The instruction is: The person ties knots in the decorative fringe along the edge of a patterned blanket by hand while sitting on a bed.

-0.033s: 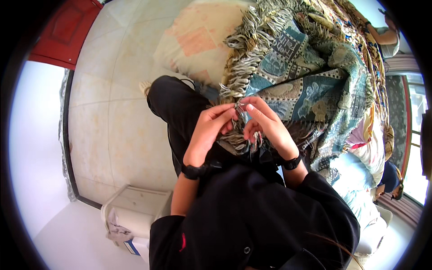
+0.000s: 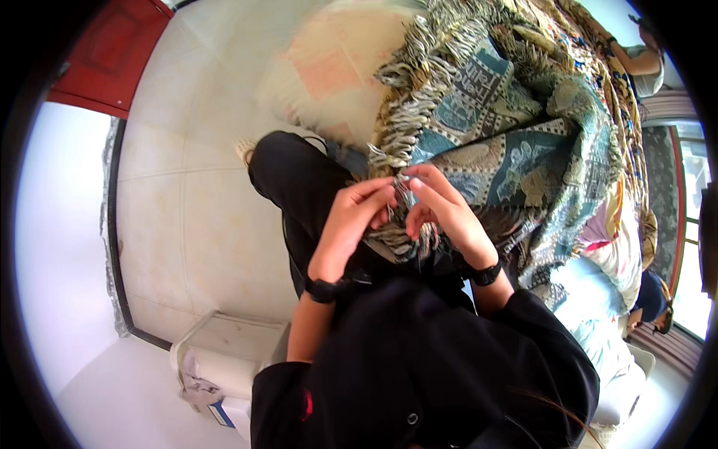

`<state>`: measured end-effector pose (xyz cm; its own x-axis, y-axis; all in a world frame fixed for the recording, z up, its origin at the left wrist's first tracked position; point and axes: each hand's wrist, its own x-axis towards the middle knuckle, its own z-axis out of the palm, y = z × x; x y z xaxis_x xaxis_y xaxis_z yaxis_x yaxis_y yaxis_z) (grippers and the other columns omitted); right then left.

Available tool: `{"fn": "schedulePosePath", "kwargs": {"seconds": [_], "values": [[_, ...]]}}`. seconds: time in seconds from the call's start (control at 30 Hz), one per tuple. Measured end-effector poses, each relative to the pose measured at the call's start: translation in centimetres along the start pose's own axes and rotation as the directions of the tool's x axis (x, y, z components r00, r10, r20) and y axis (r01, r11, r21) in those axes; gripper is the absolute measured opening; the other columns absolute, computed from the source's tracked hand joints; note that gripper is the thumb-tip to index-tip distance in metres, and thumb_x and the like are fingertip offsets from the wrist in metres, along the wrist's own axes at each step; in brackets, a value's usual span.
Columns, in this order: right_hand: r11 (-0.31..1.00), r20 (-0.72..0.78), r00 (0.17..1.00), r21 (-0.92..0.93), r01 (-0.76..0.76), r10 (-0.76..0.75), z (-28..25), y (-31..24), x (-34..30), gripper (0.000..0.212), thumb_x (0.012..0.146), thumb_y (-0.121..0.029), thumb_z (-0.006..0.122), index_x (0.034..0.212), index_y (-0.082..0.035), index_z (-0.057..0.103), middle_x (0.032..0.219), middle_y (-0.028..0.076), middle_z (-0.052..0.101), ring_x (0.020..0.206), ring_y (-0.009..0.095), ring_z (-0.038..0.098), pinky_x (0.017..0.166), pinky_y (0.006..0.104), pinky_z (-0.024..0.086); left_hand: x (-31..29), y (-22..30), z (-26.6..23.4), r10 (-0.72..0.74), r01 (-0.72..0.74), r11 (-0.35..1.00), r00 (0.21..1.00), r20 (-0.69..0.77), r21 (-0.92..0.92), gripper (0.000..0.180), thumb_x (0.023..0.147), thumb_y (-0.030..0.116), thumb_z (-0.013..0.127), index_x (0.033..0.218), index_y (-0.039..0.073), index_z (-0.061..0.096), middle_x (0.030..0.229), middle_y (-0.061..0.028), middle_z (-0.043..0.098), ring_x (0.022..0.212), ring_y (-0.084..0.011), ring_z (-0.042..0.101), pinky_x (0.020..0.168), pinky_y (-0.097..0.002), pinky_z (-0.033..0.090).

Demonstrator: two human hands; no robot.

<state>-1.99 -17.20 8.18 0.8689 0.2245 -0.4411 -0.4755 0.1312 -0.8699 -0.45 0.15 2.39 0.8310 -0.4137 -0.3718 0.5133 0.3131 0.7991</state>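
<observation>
Left hand and right hand close together at the near edge of a patterned blanket, fingers of both pinching its fringe.

Patterned cover | on it: fringed blanket | pale tiled floor
</observation>
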Motion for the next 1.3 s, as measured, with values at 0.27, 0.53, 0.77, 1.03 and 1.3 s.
{"fn": "schedulePosePath", "kwargs": {"seconds": [0.27, 0.53, 0.77, 1.03, 1.3], "values": [[0.999, -0.015, 1.000, -0.041, 0.021, -0.022, -0.3, 1.2, 1.2, 0.031, 0.094, -0.018, 0.055, 0.115, 0.003, 0.047, 0.072, -0.001, 0.050, 0.052, 0.006, 0.047, 0.052, 0.0200, 0.041, 0.2, -0.1, -0.3, 0.029, -0.029, 0.999, 0.999, 0.025, 0.024, 0.026, 0.091, 0.014, 0.059, 0.112, -0.001, 0.063, 0.075, 0.0016, 0.057, 0.059, -0.0032, 0.049, 0.049, -0.0173, 0.037], [0.890, -0.044, 0.982, -0.431, 0.146, -0.182, -1.2, 2.7, 1.6, 0.025, 0.087, -0.014, 0.065, 0.102, 0.003, 0.055, 0.060, -0.007, 0.041, 0.054, 0.002, 0.032, 0.048, 0.0218, 0.028, -0.5, 0.1, -0.1, 0.016, -0.018, 0.991, 1.000, 0.016, 0.130, 0.023, 0.092, 0.016, 0.059, 0.109, 0.001, 0.065, 0.070, 0.0030, 0.056, 0.057, -0.0031, 0.046, 0.049, -0.0171, 0.033], [0.811, -0.137, 0.957, -0.569, 0.135, -0.256, -0.4, 2.8, 1.6, 0.020, 0.085, -0.016, 0.066, 0.091, 0.002, 0.063, 0.057, 0.001, 0.053, 0.053, 0.003, 0.040, 0.046, 0.0239, 0.033, -0.6, -0.1, 0.1, 0.291, -0.273, 0.875, 0.957, 0.017, 0.399, 0.021, 0.089, 0.014, 0.062, 0.106, 0.003, 0.067, 0.071, 0.0007, 0.059, 0.057, -0.0050, 0.049, 0.050, -0.0195, 0.038], [0.794, -0.116, 0.954, -0.587, 0.158, -0.276, 0.0, 2.1, 1.1, 0.021, 0.086, -0.016, 0.066, 0.094, 0.004, 0.065, 0.062, 0.002, 0.058, 0.057, 0.003, 0.045, 0.049, 0.0217, 0.038, -2.0, 1.8, 0.8, 0.634, -0.389, 0.343, 0.768, 0.096, 0.855, 0.013, 0.083, 0.011, 0.067, 0.081, 0.001, 0.060, 0.073, -0.0098, 0.058, 0.056, -0.0262, 0.055, 0.052, -0.0334, 0.044], [0.942, -0.078, 0.993, -0.330, 0.059, -0.089, -0.5, 1.8, 1.4, 0.022, 0.087, -0.019, 0.065, 0.090, 0.002, 0.065, 0.060, -0.003, 0.050, 0.057, 0.001, 0.039, 0.048, 0.0208, 0.032, -1.8, 1.9, 1.0, 0.578, -0.356, 0.564, 0.815, -0.048, 0.745, 0.019, 0.086, 0.015, 0.065, 0.080, -0.001, 0.058, 0.073, -0.0094, 0.055, 0.055, -0.0195, 0.053, 0.053, -0.0288, 0.044]]}}
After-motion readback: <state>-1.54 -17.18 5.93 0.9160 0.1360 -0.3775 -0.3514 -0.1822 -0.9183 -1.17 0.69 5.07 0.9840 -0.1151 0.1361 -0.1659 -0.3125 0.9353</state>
